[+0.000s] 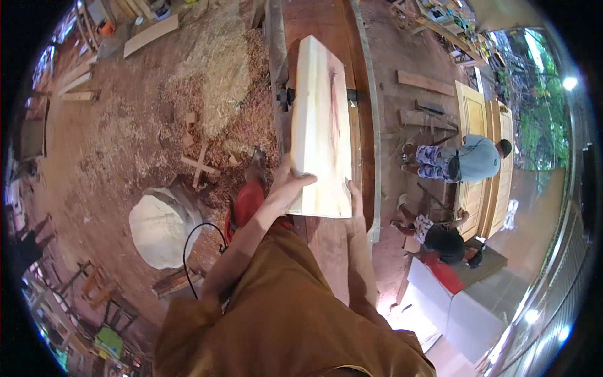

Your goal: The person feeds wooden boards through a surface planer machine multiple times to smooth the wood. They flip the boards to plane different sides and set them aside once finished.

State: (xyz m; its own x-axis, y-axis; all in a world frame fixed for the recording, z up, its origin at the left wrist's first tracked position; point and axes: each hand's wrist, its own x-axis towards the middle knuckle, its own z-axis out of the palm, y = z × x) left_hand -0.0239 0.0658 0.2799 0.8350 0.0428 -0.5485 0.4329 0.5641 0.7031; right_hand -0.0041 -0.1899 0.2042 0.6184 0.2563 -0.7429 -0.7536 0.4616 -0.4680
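Between my two hands is a thick, pale wooden board (320,138) with a reddish-brown streak along its upper face. My left hand (290,187) grips the near left edge, its thumb lying over the top. On the opposite side, my right hand (353,195) holds the near right edge, with most of its fingers hidden by the wood. The board points away from me above a long, reddish-brown workbench (314,19). Behind the board, a dark metal fitting (286,95) shows on the bench; whether the board touches the bench, I cannot tell.
Shavings (217,94) cover the floor to the left, around a wooden cross piece (200,165). A big whitish sack (160,226) stands nearer me, beside a black cable (186,251). At right, two people work by panelled wooden doors (474,113); one wears a grey-blue shirt (480,157).
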